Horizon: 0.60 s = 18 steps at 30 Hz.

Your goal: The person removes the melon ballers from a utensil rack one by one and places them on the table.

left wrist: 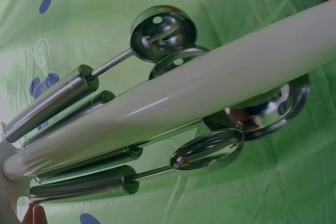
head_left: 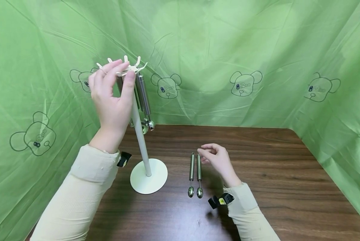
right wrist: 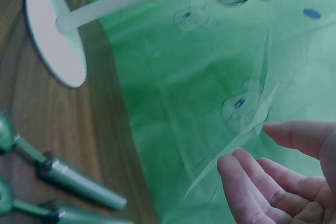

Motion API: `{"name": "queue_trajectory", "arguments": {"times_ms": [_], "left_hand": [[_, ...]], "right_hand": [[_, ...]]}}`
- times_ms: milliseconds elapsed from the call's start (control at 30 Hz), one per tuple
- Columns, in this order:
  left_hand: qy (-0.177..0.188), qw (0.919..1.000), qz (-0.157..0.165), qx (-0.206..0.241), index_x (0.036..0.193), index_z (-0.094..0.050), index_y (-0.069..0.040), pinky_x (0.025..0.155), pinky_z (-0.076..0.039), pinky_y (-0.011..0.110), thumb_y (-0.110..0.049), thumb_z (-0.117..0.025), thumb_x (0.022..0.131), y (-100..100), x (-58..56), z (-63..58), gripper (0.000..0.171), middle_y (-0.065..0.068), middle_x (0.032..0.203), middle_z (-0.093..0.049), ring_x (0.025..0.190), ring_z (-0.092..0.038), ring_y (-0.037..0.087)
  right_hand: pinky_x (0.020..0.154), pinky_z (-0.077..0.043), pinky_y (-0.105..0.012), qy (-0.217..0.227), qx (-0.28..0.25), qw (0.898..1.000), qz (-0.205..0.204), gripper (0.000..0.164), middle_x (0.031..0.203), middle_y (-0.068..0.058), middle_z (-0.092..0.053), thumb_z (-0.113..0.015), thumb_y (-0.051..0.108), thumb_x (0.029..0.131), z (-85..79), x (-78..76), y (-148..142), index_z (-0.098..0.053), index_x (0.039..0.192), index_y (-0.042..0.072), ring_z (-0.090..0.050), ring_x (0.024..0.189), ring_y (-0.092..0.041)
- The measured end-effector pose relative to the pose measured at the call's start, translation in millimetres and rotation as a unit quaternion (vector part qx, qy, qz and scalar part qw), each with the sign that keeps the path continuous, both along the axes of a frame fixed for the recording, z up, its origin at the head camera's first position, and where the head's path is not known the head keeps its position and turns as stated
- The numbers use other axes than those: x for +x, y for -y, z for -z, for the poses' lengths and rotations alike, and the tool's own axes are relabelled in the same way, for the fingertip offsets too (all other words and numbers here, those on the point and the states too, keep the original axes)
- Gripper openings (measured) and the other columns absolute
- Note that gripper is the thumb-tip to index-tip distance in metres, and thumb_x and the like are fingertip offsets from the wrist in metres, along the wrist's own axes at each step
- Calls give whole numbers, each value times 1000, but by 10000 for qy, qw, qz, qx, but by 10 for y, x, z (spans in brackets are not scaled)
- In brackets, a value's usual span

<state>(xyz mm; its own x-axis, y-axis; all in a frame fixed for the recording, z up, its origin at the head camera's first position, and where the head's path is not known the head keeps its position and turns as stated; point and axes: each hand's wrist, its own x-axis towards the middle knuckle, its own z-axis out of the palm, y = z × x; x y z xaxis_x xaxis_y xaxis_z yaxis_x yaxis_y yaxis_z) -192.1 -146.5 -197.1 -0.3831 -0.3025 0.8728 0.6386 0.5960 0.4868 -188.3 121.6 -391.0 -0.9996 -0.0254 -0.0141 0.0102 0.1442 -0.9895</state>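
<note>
My left hand (head_left: 113, 97) grips the hooked top of a white utensil stand (head_left: 140, 134), its thumb at the front and its fingers over the hooks. Several metal melon ballers (head_left: 143, 95) hang from the hooks, handles up and round bowls down; the left wrist view shows their bowls (left wrist: 163, 34) around the pole. Two more melon ballers, a left one (head_left: 192, 169) and a right one (head_left: 199, 170), lie side by side on the table. Beside the handle end of the right one hovers my right hand (head_left: 217, 159), thumb and fingers apart, holding nothing.
The stand's round white base (head_left: 155, 182) rests on the dark wooden table (head_left: 273, 174), left of the loose melon ballers. Green cloth (head_left: 204, 43) with bear-head drawings hangs behind the table and at both sides.
</note>
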Motion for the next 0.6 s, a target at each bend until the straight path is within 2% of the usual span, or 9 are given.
{"name": "queue_trajectory", "arguments": {"times_ms": [200,367,600], "left_hand": [[-335,9993,-86,111,95,-79,-7,89,-32,22,-22,-72,85,24,-52,-34,19,7,108,-75,97,-44,-6],[-484,9985,-160,187,87,-80,-6,89,-34,22,-22,-73,84,35,-76,-60,18,8,101,-77,92,-46,-7],[-565,9978,-281,209,78,-78,-3,88,-36,24,-27,-71,85,44,-93,-75,26,7,98,-78,90,-48,-6]], "right_hand": [[71,-61,-33,-378,-137,9989,-250,31,93,-18,-74,-70,13,90,-272,19,96,-64,114,-7,-73,73,-22],[71,-61,-30,-664,-168,9969,-396,31,96,-18,-74,-70,14,90,-467,2,181,-66,113,-6,-72,74,-18],[73,-61,-33,-1015,-24,9934,-535,28,97,-20,-74,-71,16,89,-647,-12,292,-69,111,-1,-73,76,-22]]}}
